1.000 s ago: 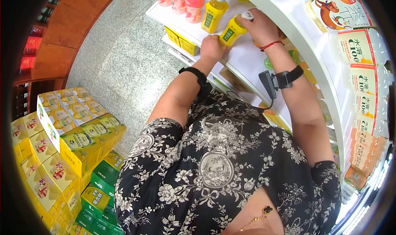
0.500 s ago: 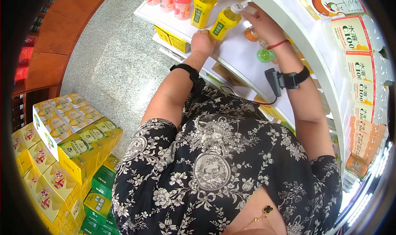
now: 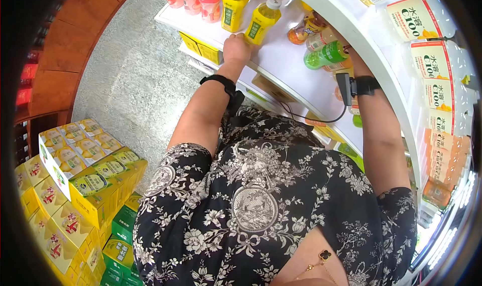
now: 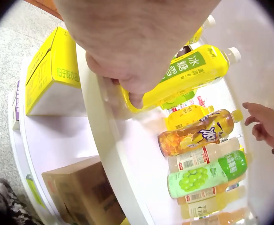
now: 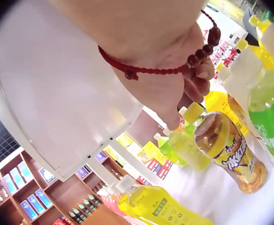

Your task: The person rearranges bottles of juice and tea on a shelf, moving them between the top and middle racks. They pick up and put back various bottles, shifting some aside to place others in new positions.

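Note:
My left hand [image 3: 237, 49] is at the front edge of a white shelf [image 3: 281, 67]. One fingertip overlaps the base of a yellow drink bottle [image 3: 263, 22] with a white cap; I cannot tell whether the fingers grip it. Close on its left stands a second yellow bottle [image 3: 234, 10]. Reaching deeper, my right hand [image 4: 265, 124] has loosely bent, spread fingers with nothing held. It hovers near the yellow cap of an amber drink bottle [image 5: 230, 152]. The upper shelf hides most of this hand in the head view. A green grape drink bottle [image 4: 207, 176] stands close by.
The upper shelf [image 3: 381, 40] curves over the right forearm and carries large C100 bottles [image 3: 429, 60]. Pink bottles [image 3: 208, 5] line the shelf's left end. Yellow cartons [image 3: 201, 47] and a brown box [image 4: 83, 190] sit below. Stacked drink cases [image 3: 93, 160] stand on the floor.
My right hand has let go of the yellow bottle's cap and moved right, in under the upper shelf. The bottle now stands farther left in view. My left hand stays by its base.

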### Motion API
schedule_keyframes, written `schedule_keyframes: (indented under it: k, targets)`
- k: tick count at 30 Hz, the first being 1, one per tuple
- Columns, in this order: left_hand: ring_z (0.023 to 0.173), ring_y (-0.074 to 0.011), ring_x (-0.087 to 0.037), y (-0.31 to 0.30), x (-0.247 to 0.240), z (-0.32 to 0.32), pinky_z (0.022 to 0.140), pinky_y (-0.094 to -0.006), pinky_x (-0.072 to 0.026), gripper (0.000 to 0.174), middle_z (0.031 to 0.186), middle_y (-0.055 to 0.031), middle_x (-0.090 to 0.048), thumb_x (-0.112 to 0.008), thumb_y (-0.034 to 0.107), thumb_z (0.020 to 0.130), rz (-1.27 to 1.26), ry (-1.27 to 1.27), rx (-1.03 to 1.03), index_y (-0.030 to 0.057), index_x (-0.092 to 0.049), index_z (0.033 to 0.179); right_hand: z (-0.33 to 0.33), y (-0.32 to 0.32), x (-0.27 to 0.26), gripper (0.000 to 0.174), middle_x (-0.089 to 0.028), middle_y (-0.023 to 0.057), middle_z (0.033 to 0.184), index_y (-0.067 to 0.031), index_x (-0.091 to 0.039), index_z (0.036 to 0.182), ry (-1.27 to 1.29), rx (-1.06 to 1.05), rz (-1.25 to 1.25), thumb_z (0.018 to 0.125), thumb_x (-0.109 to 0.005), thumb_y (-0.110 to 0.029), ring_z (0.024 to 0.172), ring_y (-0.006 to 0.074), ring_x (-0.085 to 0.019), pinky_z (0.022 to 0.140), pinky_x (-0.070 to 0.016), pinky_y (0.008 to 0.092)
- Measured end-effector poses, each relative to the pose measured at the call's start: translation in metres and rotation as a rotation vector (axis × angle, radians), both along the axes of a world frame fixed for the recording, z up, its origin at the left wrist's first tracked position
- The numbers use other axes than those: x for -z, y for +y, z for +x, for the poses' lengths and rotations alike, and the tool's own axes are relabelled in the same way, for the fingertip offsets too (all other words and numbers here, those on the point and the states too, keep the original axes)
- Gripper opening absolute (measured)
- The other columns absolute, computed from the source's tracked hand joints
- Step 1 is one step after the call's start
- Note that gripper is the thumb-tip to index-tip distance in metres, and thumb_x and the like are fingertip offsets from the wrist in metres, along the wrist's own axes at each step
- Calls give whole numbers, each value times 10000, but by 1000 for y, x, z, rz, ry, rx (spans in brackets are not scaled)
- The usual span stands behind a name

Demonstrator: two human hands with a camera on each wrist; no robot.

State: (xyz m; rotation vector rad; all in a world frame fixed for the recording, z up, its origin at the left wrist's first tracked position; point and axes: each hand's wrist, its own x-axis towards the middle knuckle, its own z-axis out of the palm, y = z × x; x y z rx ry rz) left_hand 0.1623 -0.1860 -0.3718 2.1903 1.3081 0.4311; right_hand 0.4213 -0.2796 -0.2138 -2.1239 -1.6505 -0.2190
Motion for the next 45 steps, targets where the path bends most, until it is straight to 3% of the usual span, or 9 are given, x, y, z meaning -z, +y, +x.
schedule_keyframes:
  k: [12,14,15,17,21,26,33,38,45]
  targets:
    - [1000,-335,-578,-7,-11,4,888,-395,-478,429,1020,-165,-628,-758,357,719,-66,20,-99,53,-662,1006,-8,-9,-6,401,-659,135,946,3,-627,1083,-2,76,-89,840,-668,-313,822,224,-636,707,-512,328]
    - [987,-342,-574,-8,-6,4,881,-400,-477,432,1006,-170,-623,-776,319,701,-47,-21,-107,54,-653,1019,-39,-22,-27,388,-654,146,970,-6,-628,1074,-338,-106,15,839,-669,-313,845,229,-634,741,-509,329]
    - [987,-342,-574,-8,-4,1,881,-400,-477,432,1006,-170,-623,-776,319,701,-50,-23,-115,54,-653,1019,-35,-21,-22,388,-654,146,970,-6,-628,1074,-340,-115,13,839,-669,-313,845,229,-634,741,-509,329]
    - [925,-354,-599,-10,3,-9,847,-410,-492,457,967,-210,-617,-765,295,675,113,-70,-96,60,-658,1052,-32,-23,-9,420,-658,137,953,-7,-629,1065,171,-8,-144,831,-673,-353,835,257,-634,767,-499,338]
    - [909,-360,-590,-16,22,-21,838,-410,-489,438,959,-198,-612,-770,244,659,158,-238,-152,67,-675,1048,-53,-23,-23,453,-665,148,882,11,-632,1048,47,-38,-193,820,-671,-378,834,288,-640,763,-497,350]
    - [941,-347,-562,-31,17,-28,867,-422,-464,287,964,-152,-627,-704,196,711,225,-215,9,85,-712,975,-81,-19,-35,466,-675,173,928,-8,-644,1052,165,3,-268,808,-670,-404,886,307,-651,783,-497,356]
    - [952,-325,-557,-44,17,-23,889,-404,-441,284,952,-124,-645,-678,180,722,229,-205,87,100,-711,993,-80,-14,-29,461,-680,168,934,-22,-642,1073,171,-23,-260,809,-670,-399,886,309,-652,779,-498,362]
    - [991,-332,-522,-53,15,-8,907,-384,-432,367,983,-150,-630,-663,207,749,142,-152,260,51,-673,1081,-84,-17,-31,450,-679,175,917,-26,-643,1067,157,-38,-275,804,-680,-389,870,316,-652,769,-500,365]
    - [968,-336,-537,-72,-14,2,887,-412,-434,432,953,-159,-632,-710,276,736,66,-74,194,72,-648,1112,-84,-20,-26,440,-679,175,901,-24,-651,1033,171,-37,-261,800,-683,-395,848,317,-655,750,-503,371]
